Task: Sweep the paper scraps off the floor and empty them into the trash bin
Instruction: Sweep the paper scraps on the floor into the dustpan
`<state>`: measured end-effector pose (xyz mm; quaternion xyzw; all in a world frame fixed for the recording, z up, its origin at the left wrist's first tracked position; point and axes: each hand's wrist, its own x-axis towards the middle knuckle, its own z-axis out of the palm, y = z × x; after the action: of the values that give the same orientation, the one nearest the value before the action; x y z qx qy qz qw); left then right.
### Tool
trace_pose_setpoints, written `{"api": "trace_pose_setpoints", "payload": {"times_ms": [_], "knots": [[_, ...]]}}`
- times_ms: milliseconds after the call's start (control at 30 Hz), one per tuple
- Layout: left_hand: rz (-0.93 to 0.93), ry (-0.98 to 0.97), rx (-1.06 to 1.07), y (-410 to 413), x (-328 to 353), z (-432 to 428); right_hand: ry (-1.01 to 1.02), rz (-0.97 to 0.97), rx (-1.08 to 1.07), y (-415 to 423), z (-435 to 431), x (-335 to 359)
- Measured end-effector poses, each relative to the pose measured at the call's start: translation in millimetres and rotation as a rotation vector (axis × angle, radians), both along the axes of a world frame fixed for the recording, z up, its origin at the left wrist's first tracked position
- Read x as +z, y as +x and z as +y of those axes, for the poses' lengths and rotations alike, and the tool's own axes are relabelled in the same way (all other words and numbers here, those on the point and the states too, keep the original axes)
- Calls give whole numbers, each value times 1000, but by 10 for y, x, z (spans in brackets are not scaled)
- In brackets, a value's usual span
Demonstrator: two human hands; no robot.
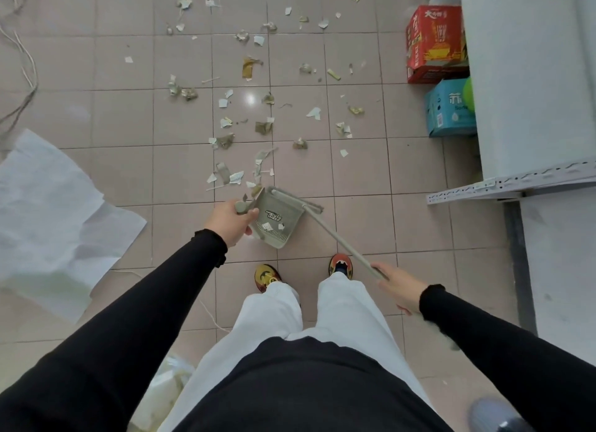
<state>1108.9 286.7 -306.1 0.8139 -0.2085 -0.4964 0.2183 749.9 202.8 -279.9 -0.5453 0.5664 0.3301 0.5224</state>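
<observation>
1. On the head view I see my left hand [229,220] closed around the short handle of the grey dustpan [274,220], which is tilted just in front of the shoes [267,277].
2. Inside the dustpan lie a couple of small white scraps.
3. My right hand [401,288] is wrapped loosely around the broom handle [342,239], whose head meets the pan's far edge.
4. Most paper scraps [258,109] are scattered over the tiled floor [122,115] beyond the pan.
5. A red carton [433,44] and a blue carton [450,109] stand by the white shelf [529,77] on the right; I cannot see their contents.
</observation>
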Motion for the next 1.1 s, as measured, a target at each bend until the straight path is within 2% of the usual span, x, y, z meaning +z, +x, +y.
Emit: {"api": "trace_pose_setpoints", "payload": {"times_ms": [167,333,533,733,1100], "knots": [[57,20,-11,71,32,71,-136,3,34,591,-57,-290],[98,35,1,161,38,152,-3,12,85,809,12,-493],[48,15,-13,229,28,481,19,-30,-92,437,386,-147],[26,-13,54,379,223,825,-87,-137,-186,917,131,-163],[-61,70,139,757,330,734,-175,-121,46,1688,-565,-547]]}}
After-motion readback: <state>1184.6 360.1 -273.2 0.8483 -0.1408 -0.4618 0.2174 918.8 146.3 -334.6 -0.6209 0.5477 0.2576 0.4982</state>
